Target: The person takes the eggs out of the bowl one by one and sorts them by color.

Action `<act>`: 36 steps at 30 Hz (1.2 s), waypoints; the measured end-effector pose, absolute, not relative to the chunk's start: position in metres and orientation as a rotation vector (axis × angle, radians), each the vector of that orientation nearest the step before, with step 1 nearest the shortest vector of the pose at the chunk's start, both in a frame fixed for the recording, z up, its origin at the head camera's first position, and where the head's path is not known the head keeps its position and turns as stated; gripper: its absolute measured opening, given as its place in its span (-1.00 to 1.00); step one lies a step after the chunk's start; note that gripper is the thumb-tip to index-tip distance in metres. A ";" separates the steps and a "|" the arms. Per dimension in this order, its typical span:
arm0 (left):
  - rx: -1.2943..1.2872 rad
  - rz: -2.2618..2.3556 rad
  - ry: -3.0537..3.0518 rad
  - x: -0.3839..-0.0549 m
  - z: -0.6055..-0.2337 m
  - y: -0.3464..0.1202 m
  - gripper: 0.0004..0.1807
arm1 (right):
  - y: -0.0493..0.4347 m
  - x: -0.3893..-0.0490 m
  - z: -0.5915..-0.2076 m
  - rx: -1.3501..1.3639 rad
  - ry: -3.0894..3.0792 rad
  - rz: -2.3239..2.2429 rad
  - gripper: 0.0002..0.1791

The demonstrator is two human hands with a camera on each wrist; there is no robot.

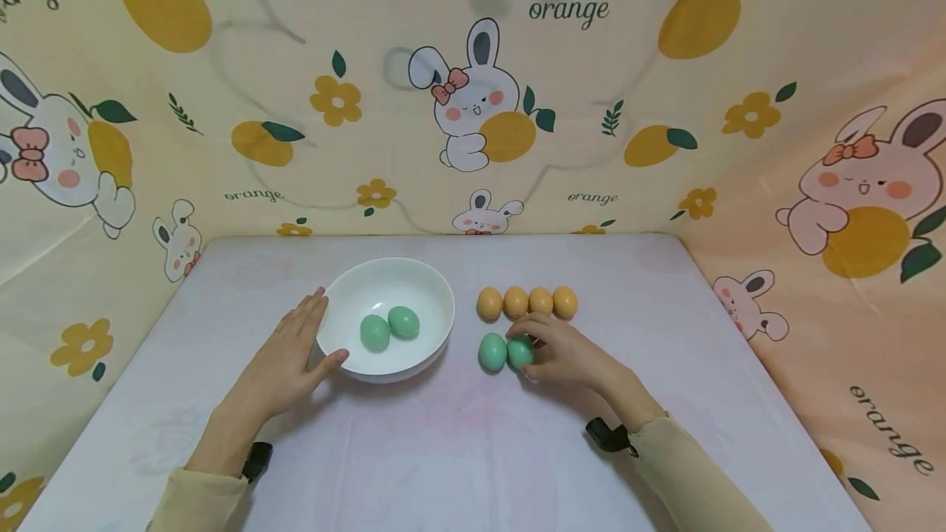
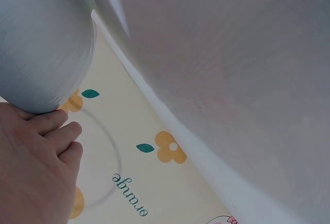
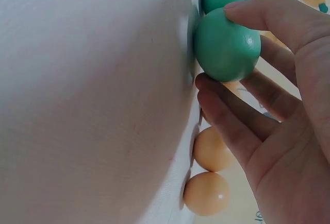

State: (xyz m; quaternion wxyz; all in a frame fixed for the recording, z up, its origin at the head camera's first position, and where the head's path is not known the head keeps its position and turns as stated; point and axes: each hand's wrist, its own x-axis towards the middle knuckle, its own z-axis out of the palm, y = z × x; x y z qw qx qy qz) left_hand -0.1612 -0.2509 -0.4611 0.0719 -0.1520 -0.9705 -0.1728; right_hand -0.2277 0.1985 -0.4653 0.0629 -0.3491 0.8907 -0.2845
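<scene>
My left hand (image 1: 284, 360) rests against the left side of a white bowl (image 1: 436, 351), fingers fairly straight along the wall and thumb by the near rim. Inside the bowl lie two green eggs (image 1: 389, 328), side by side. In the left wrist view the fingertips (image 2: 59, 126) touch the bowl's outer wall (image 2: 46, 44). To the right, my right hand (image 1: 565, 354) holds a green egg (image 3: 227, 46) between thumb and fingers, close to the tabletop. Another green egg (image 1: 492, 352) sits directly left of it.
Several orange-yellow eggs (image 1: 516, 302) stand in a row just behind the right hand. The pale table (image 1: 443, 458) ends at a cloth backdrop (image 1: 414, 162) printed with rabbits and oranges, which also flanks both sides.
</scene>
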 end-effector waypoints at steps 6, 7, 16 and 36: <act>-0.452 -0.513 -2.918 -0.161 -0.461 -0.251 0.04 | 0.198 -0.228 -0.465 -1.069 2.692 -0.853 -0.45; -0.452 -0.511 -2.918 -0.161 -0.461 -0.251 0.04 | 0.198 -0.228 -0.465 -1.071 2.691 -0.856 -0.45; -0.451 -0.514 -2.919 -0.161 -0.461 -0.251 0.04 | 0.200 -0.227 -0.457 -1.020 2.674 -0.908 -0.40; -0.444 -0.507 -2.926 -0.160 -0.459 -0.250 0.04 | 0.163 -0.242 -0.413 -1.345 2.706 -1.037 -0.52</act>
